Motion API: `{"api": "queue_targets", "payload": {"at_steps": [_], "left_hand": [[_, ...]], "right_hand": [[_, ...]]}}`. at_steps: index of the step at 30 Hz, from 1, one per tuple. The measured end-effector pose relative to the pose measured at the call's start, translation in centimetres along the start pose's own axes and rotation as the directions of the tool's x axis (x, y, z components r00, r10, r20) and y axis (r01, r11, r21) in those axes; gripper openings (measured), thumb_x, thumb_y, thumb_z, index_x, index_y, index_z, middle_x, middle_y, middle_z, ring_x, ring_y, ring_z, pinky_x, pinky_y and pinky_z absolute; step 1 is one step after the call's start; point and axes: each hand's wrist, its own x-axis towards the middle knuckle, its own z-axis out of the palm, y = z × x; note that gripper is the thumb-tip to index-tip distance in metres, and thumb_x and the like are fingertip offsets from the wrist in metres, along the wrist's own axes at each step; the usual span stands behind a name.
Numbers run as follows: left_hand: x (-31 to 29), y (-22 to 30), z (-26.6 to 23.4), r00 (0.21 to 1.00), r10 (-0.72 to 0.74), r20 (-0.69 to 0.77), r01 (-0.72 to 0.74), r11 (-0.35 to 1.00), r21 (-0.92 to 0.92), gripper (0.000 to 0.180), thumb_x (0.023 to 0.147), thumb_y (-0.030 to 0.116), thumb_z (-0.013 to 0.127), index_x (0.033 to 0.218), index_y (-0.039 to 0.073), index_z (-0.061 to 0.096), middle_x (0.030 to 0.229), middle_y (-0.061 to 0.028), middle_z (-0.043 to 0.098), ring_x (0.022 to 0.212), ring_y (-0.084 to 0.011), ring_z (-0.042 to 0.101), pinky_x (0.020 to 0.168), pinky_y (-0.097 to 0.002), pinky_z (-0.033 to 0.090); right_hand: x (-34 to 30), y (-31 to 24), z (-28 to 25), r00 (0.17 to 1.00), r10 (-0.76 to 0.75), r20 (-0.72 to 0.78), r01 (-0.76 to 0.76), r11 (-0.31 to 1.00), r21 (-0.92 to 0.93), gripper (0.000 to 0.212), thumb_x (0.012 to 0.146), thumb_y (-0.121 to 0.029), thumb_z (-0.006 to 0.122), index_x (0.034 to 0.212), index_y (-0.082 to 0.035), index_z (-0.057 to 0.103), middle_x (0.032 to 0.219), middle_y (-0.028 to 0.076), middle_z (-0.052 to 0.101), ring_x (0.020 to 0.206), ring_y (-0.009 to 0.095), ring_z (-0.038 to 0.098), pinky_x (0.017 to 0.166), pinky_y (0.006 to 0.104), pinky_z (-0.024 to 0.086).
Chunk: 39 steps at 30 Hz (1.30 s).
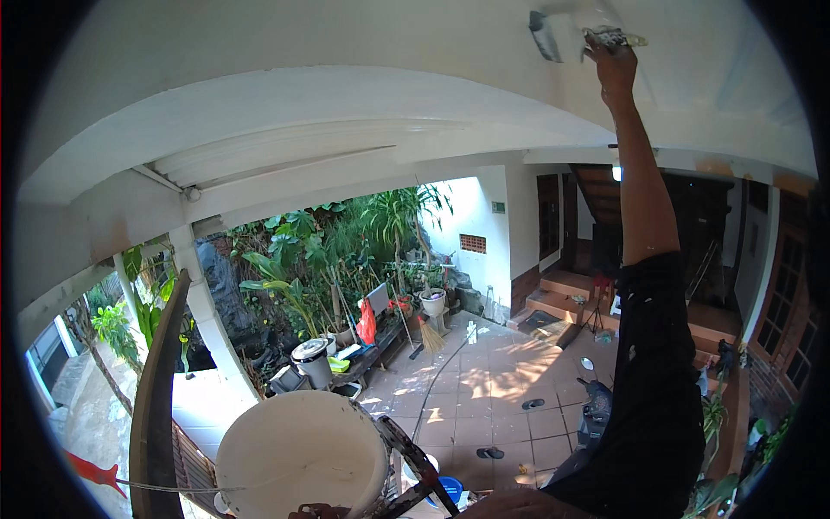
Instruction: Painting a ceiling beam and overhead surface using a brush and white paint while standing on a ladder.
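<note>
My right hand (612, 69) is raised high overhead, its fingers closed round the pale handle of a wide flat brush (558, 36). The brush looks like a paintbrush smeared with white, its outer edge dark, and lies against or close to the off-white ceiling (415, 39). Low in front of me is a large cream bucket (298, 441), its inside pale and mostly bare. At its near rim, brown fingers show, apparently my left hand (320, 511) gripping the bucket; most of that hand is cut off by the lower edge.
A paint-spotted ladder part (415, 458) stands beside the bucket, and a dark beam (156, 406) rises at left. Far below lies a tiled patio (441, 389) with sandals (490, 452), a broom (430, 336), a lidded bin (313, 362) and a motorbike (595, 406). Steps (558, 298) lead up at right.
</note>
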Motion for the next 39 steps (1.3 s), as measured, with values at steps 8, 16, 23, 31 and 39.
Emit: {"api": "queue_targets", "payload": {"at_steps": [8,16,23,31,39], "left_hand": [[-0.2,0.2,0.2,1.0,-0.02,0.016,0.02,1.0,-0.012,0.018,0.077,0.035,0.074,0.084,0.019,0.073,0.086,-0.0028,0.066,0.074,-0.0252,0.063,0.061,-0.0422,0.045],[0.4,0.8,0.8,0.999,-0.017,0.048,0.017,1.0,-0.009,0.018,0.077,0.035,0.074,0.085,0.019,0.073,0.087,-0.0028,0.066,0.075,-0.0253,0.063,0.062,-0.0423,0.046],[0.6,1.3,1.1,0.997,-0.021,0.073,0.022,1.0,-0.007,0.018,0.077,0.035,0.073,0.085,0.019,0.073,0.087,-0.0028,0.066,0.076,-0.0253,0.063,0.063,-0.0424,0.046],[0.5,1.3,0.9,0.998,-0.045,0.041,0.045,0.999,-0.008,0.018,0.077,0.035,0.073,0.086,0.019,0.073,0.088,-0.0027,0.066,0.077,-0.0253,0.063,0.063,-0.0425,0.046],[0.0,1.6,0.5,0.996,-0.079,0.042,0.08,0.997,0.0,0.018,0.077,0.035,0.073,0.086,0.019,0.072,0.089,-0.0027,0.066,0.078,-0.0253,0.063,0.064,-0.0426,0.046]], "right_hand": [[-4.1,3.2,-4.0,0.988,-0.148,-0.036,0.103,0.824,-0.557,0.021,0.086,-0.022,0.076,0.1,-0.006,0.076,0.098,0.013,0.077,0.093,0.027,0.075,0.082,0.0347,0.055],[-3.8,-3.9,4.6,0.946,-0.3,0.121,0.323,0.878,-0.353,0.017,0.09,-0.007,0.071,0.104,0.001,0.074,0.098,0.009,0.078,0.094,0.019,0.074,0.083,0.0334,0.055],[-2.4,-6.4,4.1,0.927,-0.374,0.036,0.343,0.882,0.322,0.019,0.09,-0.012,0.075,0.103,0.0,0.068,0.092,0.008,0.073,0.085,0.018,0.071,0.076,0.0317,0.057],[-2.7,-4.8,2.8,0.921,-0.363,-0.141,0.201,0.753,-0.626,0.035,0.082,-0.031,0.082,0.096,-0.002,0.071,0.085,0.013,0.075,0.077,0.026,0.073,0.074,0.0359,0.056],[-4.5,-17.9,17.4,0.907,-0.418,0.056,0.339,0.642,-0.688,0.035,0.084,-0.021,0.078,0.108,0.0,0.064,0.087,0.015,0.071,0.077,0.031,0.071,0.069,0.0406,0.057]]}}
